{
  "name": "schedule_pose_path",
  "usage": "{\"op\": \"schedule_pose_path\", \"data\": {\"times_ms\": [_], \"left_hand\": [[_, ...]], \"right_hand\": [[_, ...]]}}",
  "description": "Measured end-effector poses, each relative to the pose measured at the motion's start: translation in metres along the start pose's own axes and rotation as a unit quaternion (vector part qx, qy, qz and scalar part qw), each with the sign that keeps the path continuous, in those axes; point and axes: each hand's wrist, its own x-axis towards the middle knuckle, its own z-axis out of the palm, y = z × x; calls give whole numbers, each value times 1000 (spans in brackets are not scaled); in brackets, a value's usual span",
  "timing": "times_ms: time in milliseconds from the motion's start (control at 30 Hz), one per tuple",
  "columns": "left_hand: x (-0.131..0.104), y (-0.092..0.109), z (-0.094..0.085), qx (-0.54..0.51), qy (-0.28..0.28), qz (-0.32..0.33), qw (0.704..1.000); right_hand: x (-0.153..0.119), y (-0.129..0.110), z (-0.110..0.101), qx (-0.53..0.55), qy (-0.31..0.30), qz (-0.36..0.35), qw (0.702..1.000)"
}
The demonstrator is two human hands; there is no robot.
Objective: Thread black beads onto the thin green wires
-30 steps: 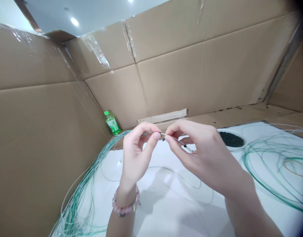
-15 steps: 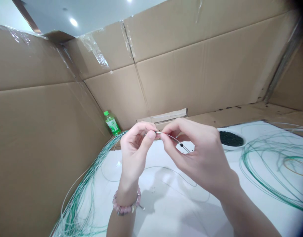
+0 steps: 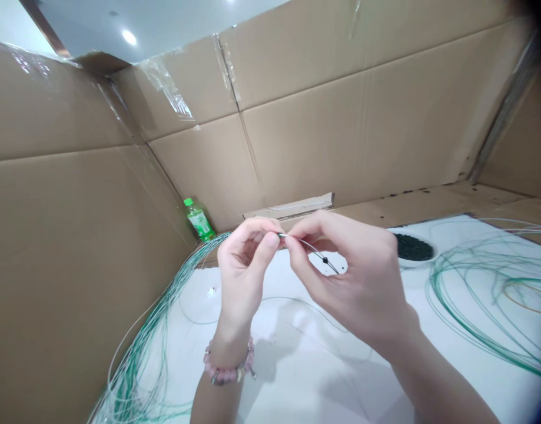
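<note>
My left hand (image 3: 246, 265), with a pink bead bracelet at the wrist, pinches the end of a thin wire (image 3: 307, 244) between thumb and forefinger. Close beside it, my right hand (image 3: 349, 271) grips the same wire with thumb and fingertips. The two pinches are a short gap apart. A small black bead (image 3: 325, 259) sits on the doubled strands under my right hand's fingers. What lies between the left fingertips is too small to make out fully.
Bundled green wires (image 3: 142, 347) run along the left side; more coiled green wire (image 3: 464, 318) lies at right. A white bowl of black pieces (image 3: 414, 247) stands behind my right hand. A green bottle (image 3: 199, 221) stands in the left corner. Cardboard walls (image 3: 323, 129) enclose the white tabletop (image 3: 292, 377).
Both hands keep their pinch on the wire. The gap between the fingertips looks slightly smaller, and the left hand has shifted a little to the right.
</note>
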Motion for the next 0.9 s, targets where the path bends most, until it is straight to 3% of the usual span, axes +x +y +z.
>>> {"op": "schedule_pose_path", "data": {"times_ms": [167, 300, 600, 900], "left_hand": [[0, 1, 0, 42, 24, 80, 996], [1, 4, -2, 87, 19, 103, 991], [3, 11, -10, 155, 7, 88, 984], [-3, 18, -14, 211, -8, 105, 972]], "right_hand": [[0, 1, -2, -13, -8, -15, 1000], [1, 3, -5, 0, -33, -2, 999], [1, 7, -5, 70, -81, 55, 993], [2, 12, -3, 152, -87, 123, 977]]}}
